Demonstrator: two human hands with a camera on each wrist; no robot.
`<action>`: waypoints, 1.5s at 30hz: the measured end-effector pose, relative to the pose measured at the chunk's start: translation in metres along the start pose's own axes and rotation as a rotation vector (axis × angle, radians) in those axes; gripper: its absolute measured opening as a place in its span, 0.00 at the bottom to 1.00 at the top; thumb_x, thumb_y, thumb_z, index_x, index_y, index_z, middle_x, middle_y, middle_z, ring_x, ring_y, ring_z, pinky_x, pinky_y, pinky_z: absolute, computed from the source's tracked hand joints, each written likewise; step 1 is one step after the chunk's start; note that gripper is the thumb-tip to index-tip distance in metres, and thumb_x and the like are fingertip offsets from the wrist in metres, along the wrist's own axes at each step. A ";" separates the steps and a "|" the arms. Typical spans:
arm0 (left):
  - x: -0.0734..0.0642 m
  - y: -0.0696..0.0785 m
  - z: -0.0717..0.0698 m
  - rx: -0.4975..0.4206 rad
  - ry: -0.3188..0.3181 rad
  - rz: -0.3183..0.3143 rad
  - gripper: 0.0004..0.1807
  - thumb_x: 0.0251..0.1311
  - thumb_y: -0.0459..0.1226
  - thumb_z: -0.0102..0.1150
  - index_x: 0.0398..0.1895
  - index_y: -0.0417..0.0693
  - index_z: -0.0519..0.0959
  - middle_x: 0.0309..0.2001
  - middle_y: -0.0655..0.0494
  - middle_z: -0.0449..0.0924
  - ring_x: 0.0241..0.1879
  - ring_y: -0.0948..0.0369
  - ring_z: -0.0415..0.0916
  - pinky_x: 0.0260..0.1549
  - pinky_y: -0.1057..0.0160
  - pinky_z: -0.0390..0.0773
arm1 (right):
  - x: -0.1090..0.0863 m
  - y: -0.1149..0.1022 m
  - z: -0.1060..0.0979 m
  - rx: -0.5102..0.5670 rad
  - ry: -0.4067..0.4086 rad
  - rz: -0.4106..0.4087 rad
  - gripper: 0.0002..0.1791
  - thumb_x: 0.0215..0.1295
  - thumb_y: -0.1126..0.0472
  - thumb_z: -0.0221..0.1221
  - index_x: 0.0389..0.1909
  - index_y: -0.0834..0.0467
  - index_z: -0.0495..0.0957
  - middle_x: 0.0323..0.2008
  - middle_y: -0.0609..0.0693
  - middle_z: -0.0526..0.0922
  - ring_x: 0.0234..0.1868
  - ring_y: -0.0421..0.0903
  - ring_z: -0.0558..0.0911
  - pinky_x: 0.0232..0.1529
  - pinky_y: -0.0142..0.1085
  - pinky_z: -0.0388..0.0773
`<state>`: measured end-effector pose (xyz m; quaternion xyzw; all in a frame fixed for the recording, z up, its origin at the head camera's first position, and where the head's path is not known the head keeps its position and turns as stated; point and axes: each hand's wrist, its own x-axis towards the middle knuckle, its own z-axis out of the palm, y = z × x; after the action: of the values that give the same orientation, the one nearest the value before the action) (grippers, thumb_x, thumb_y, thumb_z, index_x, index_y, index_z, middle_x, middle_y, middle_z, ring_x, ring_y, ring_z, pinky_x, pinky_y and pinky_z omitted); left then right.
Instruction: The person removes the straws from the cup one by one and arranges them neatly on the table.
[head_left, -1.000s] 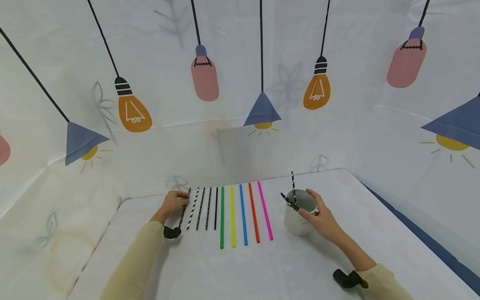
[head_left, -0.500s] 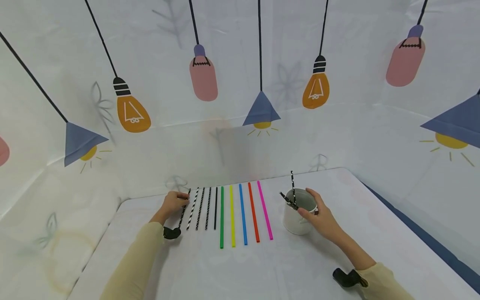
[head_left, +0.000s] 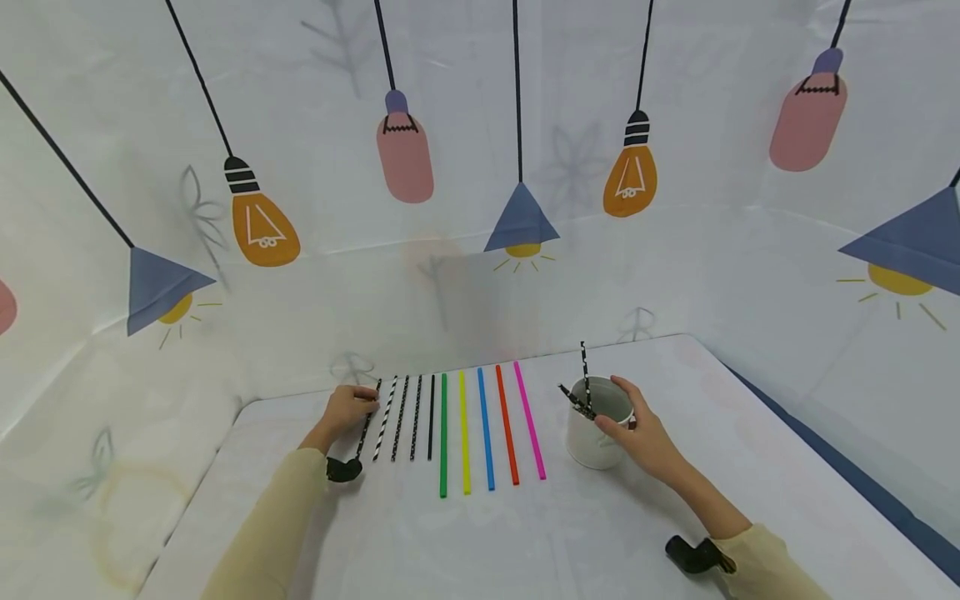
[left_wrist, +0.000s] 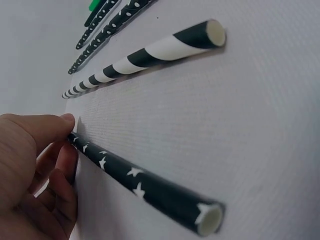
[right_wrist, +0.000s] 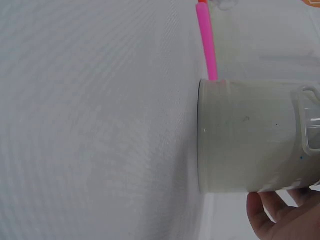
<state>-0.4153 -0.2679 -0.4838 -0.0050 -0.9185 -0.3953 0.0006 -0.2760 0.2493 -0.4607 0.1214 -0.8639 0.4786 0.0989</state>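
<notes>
While my right hand grips the cup, my left hand pinches the starry straw, seemingly aligning it, which calls for a gentle release.

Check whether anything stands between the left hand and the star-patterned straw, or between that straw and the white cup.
The left hand pinches the star-patterned straw, so nothing lies between them. Nine straws lie flat in a row between that straw and the white cup.

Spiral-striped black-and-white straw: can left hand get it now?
Probably yes: nothing covers the striped straw beside the left hand, which likely must first release the white-starred black straw it pinches.
</notes>
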 end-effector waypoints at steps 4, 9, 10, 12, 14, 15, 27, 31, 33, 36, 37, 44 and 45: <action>-0.001 -0.001 -0.001 -0.018 -0.013 0.002 0.16 0.63 0.34 0.61 0.51 0.34 0.80 0.52 0.37 0.78 0.54 0.44 0.73 0.49 0.49 0.74 | 0.000 0.001 0.000 0.010 -0.006 -0.006 0.41 0.69 0.52 0.59 0.76 0.51 0.47 0.62 0.63 0.68 0.41 0.51 0.74 0.34 0.38 0.73; 0.000 -0.004 -0.003 -0.051 -0.013 0.013 0.17 0.63 0.35 0.60 0.52 0.34 0.79 0.50 0.39 0.78 0.50 0.47 0.75 0.44 0.53 0.76 | -0.001 0.000 0.000 0.010 -0.007 -0.006 0.41 0.69 0.52 0.59 0.76 0.51 0.47 0.63 0.63 0.68 0.44 0.53 0.74 0.35 0.39 0.74; 0.000 -0.006 -0.004 -0.063 -0.006 0.011 0.17 0.64 0.35 0.60 0.53 0.35 0.79 0.50 0.39 0.78 0.48 0.49 0.76 0.43 0.55 0.76 | -0.001 -0.001 0.000 0.010 -0.006 -0.007 0.41 0.69 0.52 0.59 0.76 0.51 0.47 0.63 0.63 0.67 0.44 0.53 0.74 0.35 0.39 0.74; 0.001 -0.008 -0.005 -0.096 0.011 0.010 0.17 0.65 0.36 0.59 0.54 0.36 0.78 0.50 0.40 0.78 0.46 0.51 0.77 0.40 0.58 0.77 | -0.001 -0.001 0.000 0.008 -0.005 -0.008 0.41 0.69 0.53 0.59 0.76 0.51 0.46 0.63 0.62 0.67 0.47 0.53 0.73 0.36 0.39 0.74; 0.001 -0.007 -0.007 -0.143 0.033 0.012 0.18 0.66 0.36 0.58 0.56 0.36 0.78 0.51 0.40 0.78 0.45 0.51 0.77 0.40 0.58 0.77 | -0.001 0.000 0.000 0.007 -0.005 -0.007 0.42 0.69 0.53 0.59 0.76 0.52 0.46 0.63 0.62 0.67 0.47 0.53 0.73 0.37 0.39 0.74; 0.000 -0.006 -0.008 -0.172 0.042 0.018 0.18 0.67 0.36 0.57 0.57 0.36 0.77 0.52 0.39 0.77 0.45 0.51 0.77 0.41 0.58 0.77 | -0.001 0.001 0.000 0.006 -0.002 -0.006 0.42 0.69 0.53 0.59 0.76 0.52 0.46 0.63 0.63 0.67 0.48 0.53 0.73 0.37 0.38 0.74; -0.027 0.059 -0.003 -0.438 0.099 0.154 0.19 0.69 0.40 0.56 0.57 0.35 0.76 0.54 0.43 0.76 0.48 0.50 0.77 0.52 0.47 0.72 | 0.002 0.002 -0.002 0.006 -0.011 -0.003 0.42 0.69 0.53 0.58 0.76 0.52 0.45 0.63 0.64 0.66 0.49 0.54 0.73 0.37 0.38 0.74; -0.037 0.097 0.014 -0.499 0.088 0.229 0.16 0.68 0.39 0.58 0.53 0.38 0.79 0.51 0.43 0.78 0.47 0.48 0.77 0.47 0.53 0.75 | 0.002 0.001 -0.001 0.000 -0.008 -0.002 0.42 0.69 0.52 0.58 0.76 0.52 0.46 0.63 0.64 0.67 0.49 0.54 0.73 0.38 0.38 0.73; -0.041 0.115 0.025 -0.521 0.067 0.273 0.14 0.67 0.39 0.59 0.52 0.40 0.80 0.49 0.45 0.79 0.46 0.49 0.77 0.44 0.58 0.75 | 0.002 0.001 -0.001 -0.008 -0.003 -0.005 0.41 0.69 0.52 0.58 0.76 0.52 0.46 0.63 0.64 0.67 0.49 0.55 0.73 0.39 0.38 0.73; -0.049 0.141 0.044 -0.541 0.028 0.323 0.12 0.67 0.38 0.59 0.49 0.42 0.82 0.47 0.48 0.80 0.43 0.51 0.78 0.42 0.60 0.76 | 0.002 0.001 -0.001 -0.015 -0.004 -0.008 0.41 0.70 0.52 0.58 0.76 0.53 0.46 0.64 0.64 0.67 0.51 0.55 0.72 0.40 0.39 0.72; -0.052 0.149 0.051 -0.546 0.010 0.341 0.12 0.67 0.38 0.59 0.49 0.42 0.82 0.47 0.48 0.81 0.43 0.51 0.78 0.44 0.59 0.76 | 0.002 0.001 -0.001 -0.015 -0.007 -0.005 0.41 0.70 0.52 0.58 0.76 0.52 0.46 0.64 0.64 0.66 0.51 0.56 0.72 0.41 0.40 0.72; -0.066 0.199 0.098 -0.554 -0.178 0.450 0.13 0.68 0.36 0.58 0.52 0.42 0.80 0.51 0.45 0.79 0.47 0.47 0.78 0.47 0.57 0.77 | 0.002 -0.011 -0.007 0.010 -0.083 0.080 0.46 0.69 0.45 0.57 0.77 0.53 0.42 0.71 0.65 0.54 0.68 0.67 0.59 0.58 0.63 0.63; -0.069 0.206 0.104 -0.548 -0.203 0.459 0.13 0.68 0.36 0.58 0.52 0.43 0.80 0.51 0.46 0.79 0.47 0.48 0.78 0.46 0.58 0.77 | 0.002 -0.013 -0.009 0.015 -0.096 0.101 0.47 0.68 0.44 0.57 0.77 0.52 0.41 0.72 0.65 0.52 0.69 0.68 0.55 0.60 0.65 0.60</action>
<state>-0.3445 -0.0512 -0.4060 -0.2501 -0.7489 -0.6137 -0.0033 -0.2736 0.2496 -0.4449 0.1013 -0.8691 0.4831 0.0319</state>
